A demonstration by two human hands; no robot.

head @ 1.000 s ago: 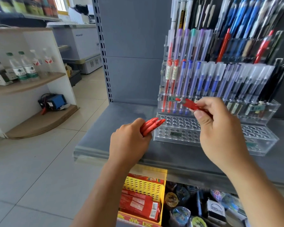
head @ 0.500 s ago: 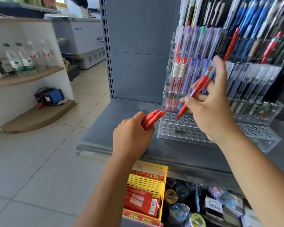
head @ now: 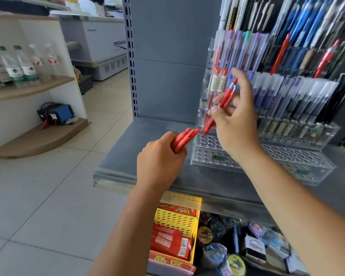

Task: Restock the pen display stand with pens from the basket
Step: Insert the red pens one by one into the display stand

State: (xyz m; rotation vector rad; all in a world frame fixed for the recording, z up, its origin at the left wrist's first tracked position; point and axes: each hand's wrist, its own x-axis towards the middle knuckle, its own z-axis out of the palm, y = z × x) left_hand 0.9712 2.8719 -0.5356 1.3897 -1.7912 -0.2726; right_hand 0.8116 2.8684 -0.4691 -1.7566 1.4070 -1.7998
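Note:
A clear acrylic pen display stand [head: 267,162] sits on a grey shelf, its upper tiers full of pens and its two front rows of holes bare. My right hand [head: 237,124] pinches a single red pen [head: 221,104], held steeply with its tip just over a hole at the stand's left front. My left hand [head: 159,162] grips a bundle of red pens [head: 184,139] just left of the stand, tips pointing toward it. No basket of pens shows clearly.
The grey shelf [head: 147,144] has bare surface left of the stand. Below it sit a yellow crate [head: 175,220] with red packs and several small goods. To the left stands a wooden shelf [head: 30,86] with water bottles, beyond it a chest freezer [head: 100,42].
My right hand turned the single red pen from lying sideways to nearly upright and lowered its tip toward the stand's left front holes. My left hand kept its bundle almost still.

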